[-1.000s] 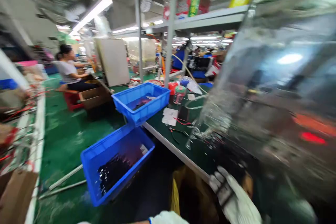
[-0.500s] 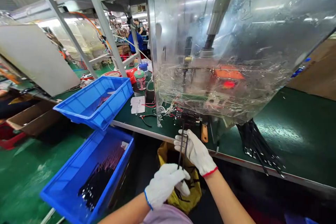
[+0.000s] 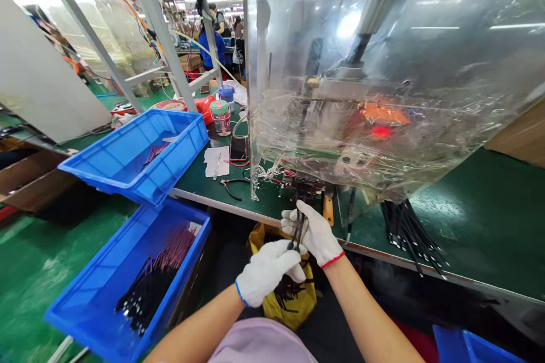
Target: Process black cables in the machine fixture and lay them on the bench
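Observation:
Both hands wear white knitted gloves. My left hand (image 3: 270,271), with a blue cuff, is closed on the lower ends of thin black strips (image 3: 300,229). My right hand (image 3: 315,236), with a red cuff, holds the same strips higher up between thumb and fingers. The strips stand roughly upright before the bench edge, their upper ends close to the dark fixture (image 3: 306,186) under the machine's clear plastic cover (image 3: 323,147). Below the hands hangs a yellow bag (image 3: 304,306) with black pieces inside. An orange-brown handle (image 3: 327,211) lies just beyond my right hand.
Two blue bins (image 3: 128,178) at left hold black strips with reddish wires. Orange-handled pliers (image 3: 232,187), paper (image 3: 216,161), a phone (image 3: 238,148) and a green-lidded jar (image 3: 220,116) lie on the bench. A bundle of black strips (image 3: 406,227) overhangs the bench's right edge. People work far behind.
My hands have drawn closer together along the strips, and the strips sit lower relative to the fixture. The view has shifted slightly to the right.

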`<state>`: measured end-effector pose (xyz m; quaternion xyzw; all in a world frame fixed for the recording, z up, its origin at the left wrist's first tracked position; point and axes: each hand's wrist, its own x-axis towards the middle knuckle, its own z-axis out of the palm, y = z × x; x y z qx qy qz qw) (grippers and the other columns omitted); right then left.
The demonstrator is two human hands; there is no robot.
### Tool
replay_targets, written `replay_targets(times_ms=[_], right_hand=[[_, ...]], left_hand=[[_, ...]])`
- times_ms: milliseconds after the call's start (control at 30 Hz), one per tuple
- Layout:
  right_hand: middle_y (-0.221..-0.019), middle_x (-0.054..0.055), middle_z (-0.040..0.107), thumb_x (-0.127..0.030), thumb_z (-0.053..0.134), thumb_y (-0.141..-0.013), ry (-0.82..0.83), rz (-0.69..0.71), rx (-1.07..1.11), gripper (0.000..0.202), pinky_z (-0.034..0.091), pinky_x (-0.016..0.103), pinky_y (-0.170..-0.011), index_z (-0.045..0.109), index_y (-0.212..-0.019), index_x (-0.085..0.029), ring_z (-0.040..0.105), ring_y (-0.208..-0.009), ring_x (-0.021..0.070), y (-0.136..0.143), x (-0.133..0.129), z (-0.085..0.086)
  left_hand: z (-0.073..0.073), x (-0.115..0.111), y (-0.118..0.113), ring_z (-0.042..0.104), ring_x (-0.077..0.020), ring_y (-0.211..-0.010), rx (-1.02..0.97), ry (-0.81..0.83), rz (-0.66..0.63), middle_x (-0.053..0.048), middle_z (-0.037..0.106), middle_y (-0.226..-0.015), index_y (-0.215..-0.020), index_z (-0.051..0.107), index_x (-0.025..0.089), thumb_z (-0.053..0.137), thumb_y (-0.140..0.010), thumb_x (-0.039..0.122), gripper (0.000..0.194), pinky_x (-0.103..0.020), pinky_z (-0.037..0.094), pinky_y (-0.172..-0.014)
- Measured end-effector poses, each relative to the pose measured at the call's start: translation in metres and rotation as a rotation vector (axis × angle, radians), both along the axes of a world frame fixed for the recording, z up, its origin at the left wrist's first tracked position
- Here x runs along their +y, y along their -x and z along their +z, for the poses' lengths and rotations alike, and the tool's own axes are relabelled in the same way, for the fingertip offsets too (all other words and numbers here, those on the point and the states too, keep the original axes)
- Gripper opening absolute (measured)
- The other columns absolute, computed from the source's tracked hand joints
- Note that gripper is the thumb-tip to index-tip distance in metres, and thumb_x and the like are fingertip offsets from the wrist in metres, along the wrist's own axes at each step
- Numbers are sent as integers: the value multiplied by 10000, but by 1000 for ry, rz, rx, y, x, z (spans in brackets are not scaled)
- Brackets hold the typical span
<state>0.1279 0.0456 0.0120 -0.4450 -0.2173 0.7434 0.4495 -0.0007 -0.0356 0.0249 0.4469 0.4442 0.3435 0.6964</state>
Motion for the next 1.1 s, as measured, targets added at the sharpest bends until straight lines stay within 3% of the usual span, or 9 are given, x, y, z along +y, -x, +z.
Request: replay_targets(times_ms=[133, 400, 533, 667, 900, 967, 1100], right_hand=[[-702, 113, 714, -390, 608, -853, -7, 48, 39, 372, 558, 253, -522, 608, -581, -137, 665, -567, 170, -2, 4, -1], [-720, 127, 715, -361, 547, -895, 16, 50, 58, 408, 556, 256, -536, 624, -570, -127, 660, -545, 164, 0, 6, 2], [-707, 121, 716, -369, 567, -882, 27, 49, 77, 379, 558, 270, -540, 623, -589, -136, 670, -571, 179, 0, 9, -2], [-710, 119, 717, -367, 552, -887, 39, 47, 71, 385, 562, 285, -557, 623, -585, -138, 670, -573, 181, 1, 10, -2], [-758, 137, 723, -342, 514, -907, 49, 26, 45, 410, 571, 318, -605, 630, -580, -124, 671, -575, 182, 3, 7, 5], [-777, 136, 725, -353, 523, -902, 36, 29, 59, 404, 575, 320, -610, 628, -584, -126, 673, -585, 183, 4, 8, 7], [-756, 124, 716, -374, 538, -883, -4, 48, 53, 387, 566, 299, -561, 633, -601, -126, 667, -588, 185, 6, 5, 6]], left_hand=[[-18, -4, 5, 624, -157, -626, 5, 71, 38, -34, 669, -640, -959, 647, 115, 566, -762, 365, 329, -303, 488, -696], [-75, -35, 31, 640, -164, -643, 27, 187, 146, -60, 693, -704, -979, 630, 121, 569, -797, 433, 366, -307, 485, -685], [-91, -44, 42, 641, -170, -657, 40, 218, 175, -66, 696, -735, -1001, 624, 125, 572, -809, 488, 414, -309, 479, -681], [-91, -43, 44, 631, -165, -657, 43, 196, 186, -64, 690, -736, -1000, 624, 121, 571, -814, 483, 411, -309, 474, -686], [-76, -31, 37, 644, -173, -676, -7, 198, 173, -80, 689, -752, -1005, 633, 102, 605, -794, 473, 428, -319, 479, -716], [-68, -23, 33, 650, -177, -713, -87, 235, 189, -94, 698, -841, -1066, 621, 114, 662, -760, 424, 437, -329, 482, -749], [-46, -2, 23, 646, -205, -843, -444, 295, 233, -106, 652, -1068, -1231, 553, 183, 725, -719, 424, 591, -397, 484, -844]])
